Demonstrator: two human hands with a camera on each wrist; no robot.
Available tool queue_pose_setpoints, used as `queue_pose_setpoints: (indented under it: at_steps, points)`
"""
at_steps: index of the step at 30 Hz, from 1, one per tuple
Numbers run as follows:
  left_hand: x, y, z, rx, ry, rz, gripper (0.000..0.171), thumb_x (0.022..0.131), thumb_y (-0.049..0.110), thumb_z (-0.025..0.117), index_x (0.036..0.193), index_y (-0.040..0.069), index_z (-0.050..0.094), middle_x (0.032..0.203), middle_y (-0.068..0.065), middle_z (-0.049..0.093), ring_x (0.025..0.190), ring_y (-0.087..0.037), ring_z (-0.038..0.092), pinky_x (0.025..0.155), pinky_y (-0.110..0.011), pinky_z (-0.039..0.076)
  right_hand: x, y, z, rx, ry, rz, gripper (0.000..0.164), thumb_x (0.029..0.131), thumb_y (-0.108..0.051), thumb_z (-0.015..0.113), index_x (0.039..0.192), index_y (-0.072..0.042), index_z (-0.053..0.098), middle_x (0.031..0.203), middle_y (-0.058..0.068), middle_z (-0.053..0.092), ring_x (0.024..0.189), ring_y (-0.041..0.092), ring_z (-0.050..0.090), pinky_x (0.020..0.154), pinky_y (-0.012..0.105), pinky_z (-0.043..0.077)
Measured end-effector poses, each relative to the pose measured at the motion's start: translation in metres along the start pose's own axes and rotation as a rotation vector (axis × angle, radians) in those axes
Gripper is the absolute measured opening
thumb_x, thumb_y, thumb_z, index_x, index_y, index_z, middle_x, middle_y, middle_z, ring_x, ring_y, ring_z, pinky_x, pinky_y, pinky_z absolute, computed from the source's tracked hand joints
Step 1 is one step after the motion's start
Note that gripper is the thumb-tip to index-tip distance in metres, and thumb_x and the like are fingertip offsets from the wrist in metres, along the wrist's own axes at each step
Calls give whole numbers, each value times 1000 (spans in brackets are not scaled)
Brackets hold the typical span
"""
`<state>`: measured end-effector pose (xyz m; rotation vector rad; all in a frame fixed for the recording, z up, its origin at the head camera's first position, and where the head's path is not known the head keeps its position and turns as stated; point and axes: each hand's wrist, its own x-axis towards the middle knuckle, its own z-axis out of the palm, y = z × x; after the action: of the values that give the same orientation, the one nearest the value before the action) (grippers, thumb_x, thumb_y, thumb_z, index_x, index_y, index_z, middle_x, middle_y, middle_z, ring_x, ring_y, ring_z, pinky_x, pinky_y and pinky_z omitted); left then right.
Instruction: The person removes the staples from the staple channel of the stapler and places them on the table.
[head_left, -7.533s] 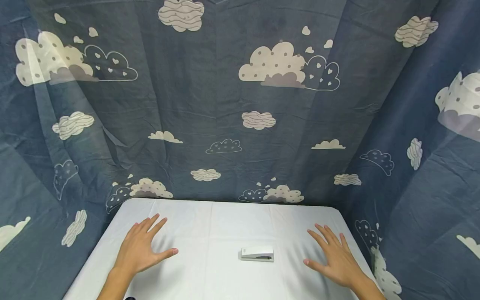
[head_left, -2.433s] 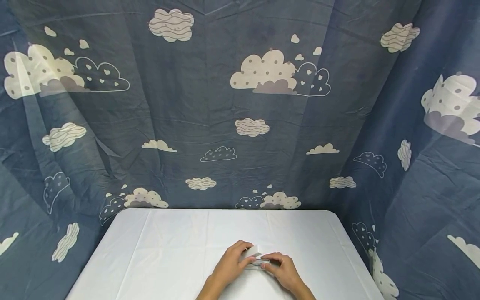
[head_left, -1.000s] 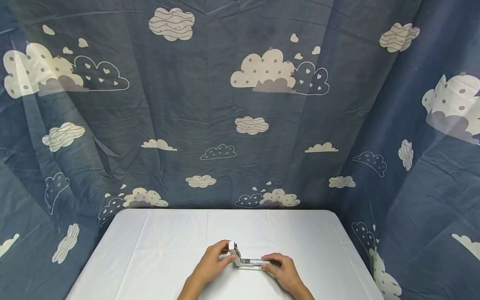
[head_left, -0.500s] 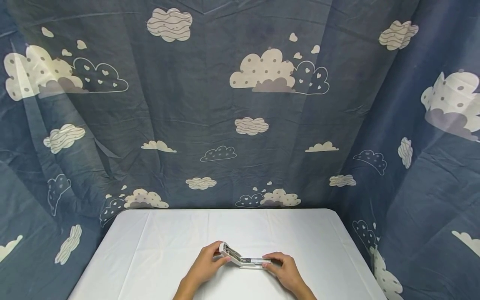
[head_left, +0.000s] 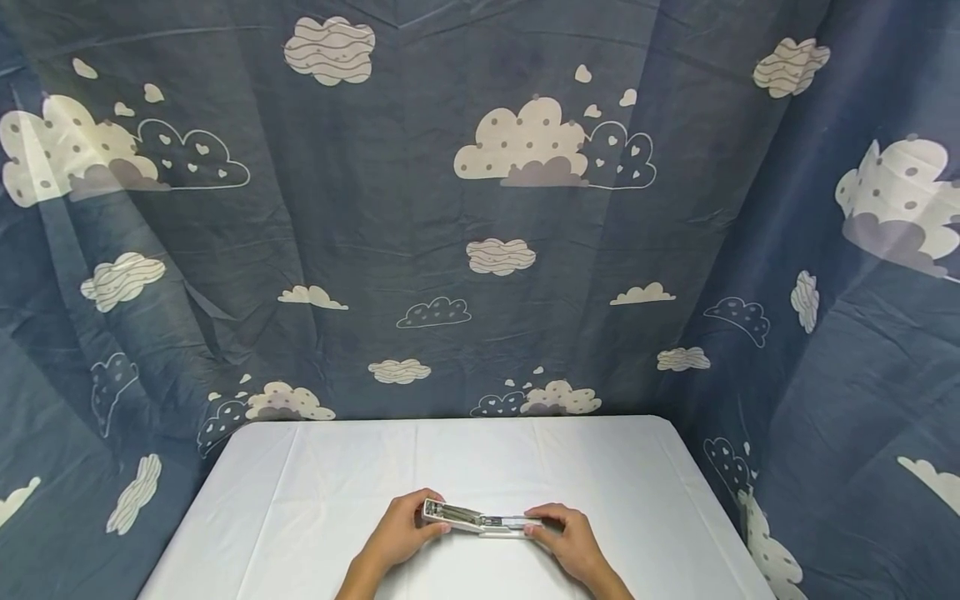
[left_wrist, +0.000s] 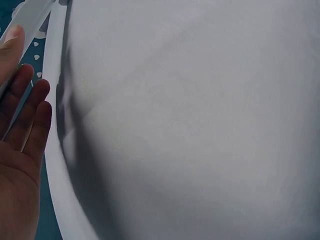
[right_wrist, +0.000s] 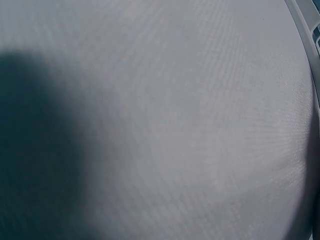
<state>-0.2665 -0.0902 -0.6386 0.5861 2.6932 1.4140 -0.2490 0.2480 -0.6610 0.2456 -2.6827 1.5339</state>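
A white stapler (head_left: 461, 518) is folded out over the table in the head view, its top arm swung far back to the left and its metal inside facing up. My left hand (head_left: 397, 532) grips the far end of that top arm between thumb and fingers. At the right, my right hand (head_left: 568, 540) pinches the end of the base, fingers behind and thumb in front. The left wrist view shows the left hand (left_wrist: 22, 145) at the left edge, thumb against the pale stapler arm (left_wrist: 32, 22). In the right wrist view the right hand is out of sight.
A white cloth-covered table (head_left: 330, 475) lies under the hands, with rounded far corners. Dark blue curtains (head_left: 375, 217) with cloud prints hang behind and on both sides. The right wrist view mostly shows blurred white cloth (right_wrist: 190, 120) and a dark shadow.
From apart and empty, both hands came to the stapler. Its top arm has swung up and over to the left, now lying nearly flat, with the left hand following; the right hand stays at the base.
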Motion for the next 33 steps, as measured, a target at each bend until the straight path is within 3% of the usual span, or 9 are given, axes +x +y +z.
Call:
queue_pose_setpoints:
  at_steps: [5, 10, 15, 18, 22, 29, 33]
  points:
    - [-3, -7, 3, -2, 28, 39, 33, 84, 37, 84, 108, 19, 71, 84, 13, 63, 68, -5, 47, 58, -24, 41, 0, 1, 0, -8, 1, 8, 22, 83, -35, 85, 102, -26, 80, 107, -8, 78, 108, 12, 69, 99, 23, 53]
    - [-2, -5, 3, -8, 1, -38, 34, 82, 38, 85, 109, 22, 72, 87, 14, 65, 72, -5, 49, 62, -22, 42, -1, 2, 1, -21, 6, 13, 22, 83, -35, 85, 102, -25, 80, 107, -8, 78, 107, 11, 69, 98, 22, 53]
    - [-2, -3, 2, 28, 4, -48, 41, 80, 39, 86, 114, 21, 71, 98, 11, 69, 76, -8, 54, 66, -24, 46, -2, 4, 2, -11, 11, 13, 22, 83, -34, 86, 102, -25, 80, 105, -8, 78, 105, 8, 68, 97, 21, 53]
    - [-2, 0, 2, 59, 27, -37, 52, 79, 47, 86, 121, 21, 70, 112, 8, 72, 96, -17, 66, 84, -34, 58, -1, 5, 2, -15, 17, 6, 22, 83, -34, 86, 102, -25, 80, 105, -8, 78, 105, 8, 68, 97, 22, 53]
    - [1, 4, 4, 70, 59, -30, 58, 82, 58, 80, 125, 21, 68, 125, 6, 72, 123, -25, 66, 106, -50, 53, -1, 6, 1, -25, 13, 17, 21, 84, -35, 85, 102, -26, 80, 106, -9, 77, 107, 13, 69, 98, 24, 53]
    - [10, 19, 11, 53, 116, 3, 46, 97, 56, 64, 121, 17, 71, 119, 7, 73, 114, -18, 68, 101, -47, 56, 0, 6, 1, -42, -5, 29, 22, 85, -39, 83, 103, -28, 79, 109, -11, 76, 111, 14, 68, 100, 25, 53]
    - [16, 32, 16, 81, 130, 33, 35, 99, 46, 67, 119, 18, 73, 115, 9, 74, 111, -14, 69, 98, -42, 57, 2, 5, 2, -49, 14, 13, 22, 85, -37, 83, 104, -26, 79, 108, -9, 77, 109, 15, 69, 99, 27, 54]
